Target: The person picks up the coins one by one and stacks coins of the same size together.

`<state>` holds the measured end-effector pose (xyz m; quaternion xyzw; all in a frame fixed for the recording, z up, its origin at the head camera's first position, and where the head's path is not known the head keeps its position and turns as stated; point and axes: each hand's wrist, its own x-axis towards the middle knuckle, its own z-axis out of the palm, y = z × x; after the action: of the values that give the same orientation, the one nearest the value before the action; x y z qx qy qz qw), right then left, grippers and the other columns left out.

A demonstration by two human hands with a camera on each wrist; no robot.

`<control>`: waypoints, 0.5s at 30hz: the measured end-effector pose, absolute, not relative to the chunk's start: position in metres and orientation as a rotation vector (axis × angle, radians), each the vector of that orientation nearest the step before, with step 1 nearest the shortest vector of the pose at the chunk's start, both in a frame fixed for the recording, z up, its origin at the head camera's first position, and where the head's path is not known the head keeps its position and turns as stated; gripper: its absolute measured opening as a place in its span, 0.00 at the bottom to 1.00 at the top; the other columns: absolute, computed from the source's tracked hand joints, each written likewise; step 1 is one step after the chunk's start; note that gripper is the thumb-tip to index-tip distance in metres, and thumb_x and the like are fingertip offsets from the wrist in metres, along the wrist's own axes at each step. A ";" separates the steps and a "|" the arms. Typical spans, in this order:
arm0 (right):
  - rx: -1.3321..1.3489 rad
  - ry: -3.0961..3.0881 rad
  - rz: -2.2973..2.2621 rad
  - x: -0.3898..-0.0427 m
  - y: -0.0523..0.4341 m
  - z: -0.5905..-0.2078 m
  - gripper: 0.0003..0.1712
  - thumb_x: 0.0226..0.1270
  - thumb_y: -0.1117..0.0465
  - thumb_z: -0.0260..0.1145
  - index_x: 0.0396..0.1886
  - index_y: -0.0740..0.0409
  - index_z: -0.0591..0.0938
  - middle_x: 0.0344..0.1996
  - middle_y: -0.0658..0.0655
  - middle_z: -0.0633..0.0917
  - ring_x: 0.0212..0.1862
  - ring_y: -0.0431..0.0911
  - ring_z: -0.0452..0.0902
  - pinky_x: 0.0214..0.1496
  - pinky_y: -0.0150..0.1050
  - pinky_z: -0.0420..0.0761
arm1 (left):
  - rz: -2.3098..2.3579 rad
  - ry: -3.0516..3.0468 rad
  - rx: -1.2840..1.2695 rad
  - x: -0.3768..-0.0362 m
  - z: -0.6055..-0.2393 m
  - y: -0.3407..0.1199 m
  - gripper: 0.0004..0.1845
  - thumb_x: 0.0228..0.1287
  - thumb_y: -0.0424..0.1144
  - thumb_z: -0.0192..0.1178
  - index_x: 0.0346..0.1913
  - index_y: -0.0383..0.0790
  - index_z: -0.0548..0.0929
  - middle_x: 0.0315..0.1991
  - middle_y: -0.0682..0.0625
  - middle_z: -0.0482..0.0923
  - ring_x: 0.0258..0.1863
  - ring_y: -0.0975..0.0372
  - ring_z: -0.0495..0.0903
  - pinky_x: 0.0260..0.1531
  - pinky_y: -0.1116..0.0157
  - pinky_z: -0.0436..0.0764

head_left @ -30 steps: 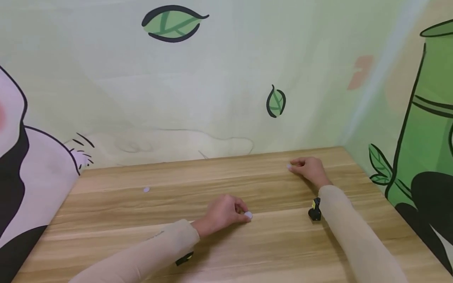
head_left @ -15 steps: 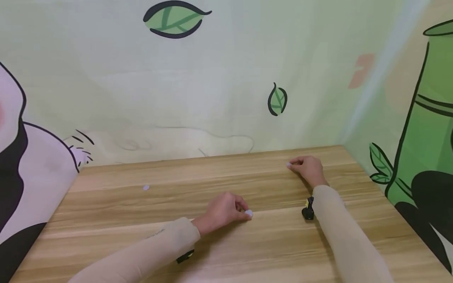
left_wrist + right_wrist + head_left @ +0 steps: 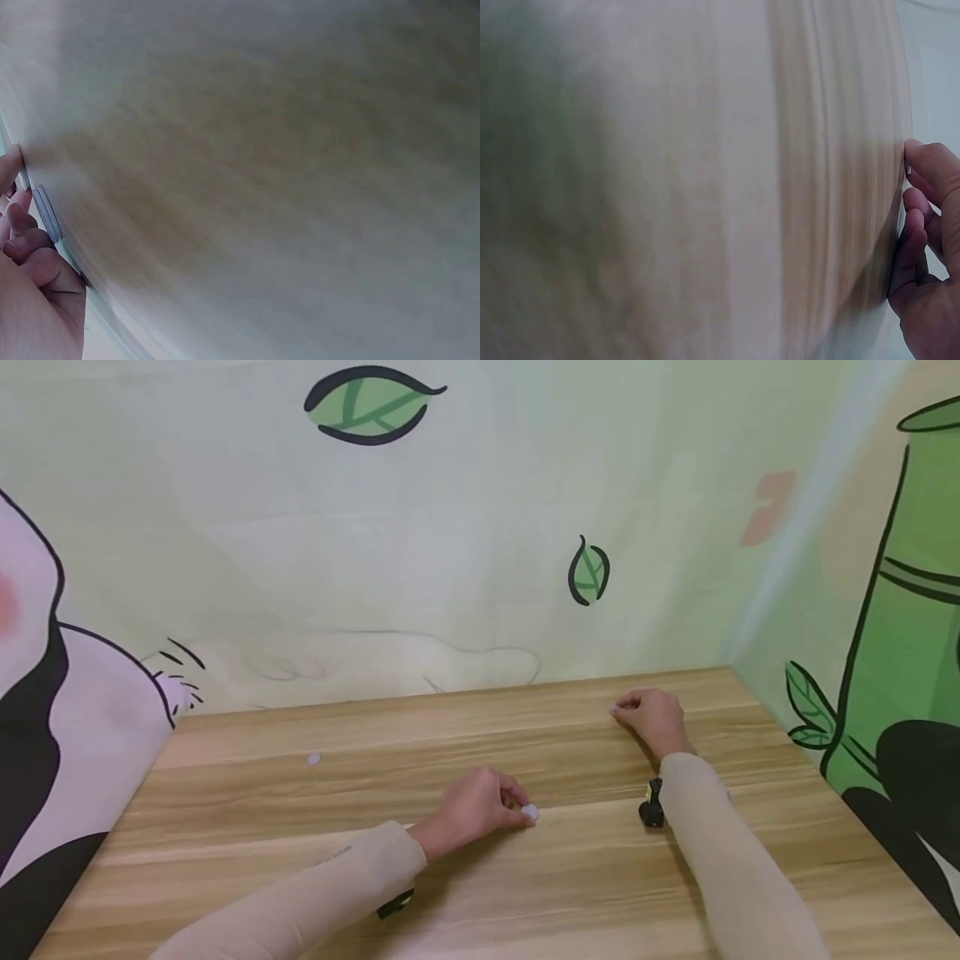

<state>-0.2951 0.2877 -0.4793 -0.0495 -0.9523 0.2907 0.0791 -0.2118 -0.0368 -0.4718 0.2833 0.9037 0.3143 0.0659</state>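
Note:
My left hand rests on the wooden table near its middle, fingers curled, pinching a small white disc at the fingertips. In the left wrist view that hand sits at the lower left, the thin disc edge-on against the blurred tabletop. My right hand lies near the table's far right corner and pinches a second small white disc. In the right wrist view this hand shows at the right edge, with a sliver of its disc at a fingertip.
A third small white disc lies alone on the left part of the table. A printed backdrop with leaves rises behind the table, and a bamboo picture covers the right wall. Black wrist cameras hang under both beige sleeves.
Both hands keep their places and their hold on the discs. My right forearm has drifted slightly to the left.

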 end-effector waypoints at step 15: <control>-0.169 -2.804 0.881 -0.294 0.286 -0.479 0.15 0.67 0.53 0.72 0.44 0.60 0.89 0.44 0.63 0.89 0.50 0.60 0.82 0.55 0.55 0.76 | 0.969 2.718 0.875 -0.213 -0.472 -0.037 0.10 0.52 0.49 0.79 0.32 0.50 0.91 0.21 0.66 0.80 0.21 0.74 0.73 0.20 0.72 0.70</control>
<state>-0.2944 0.2861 -0.4791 -0.0573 -0.9477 0.2979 0.0986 -0.2128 -0.0374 -0.4722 0.2895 0.8996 0.3207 0.0631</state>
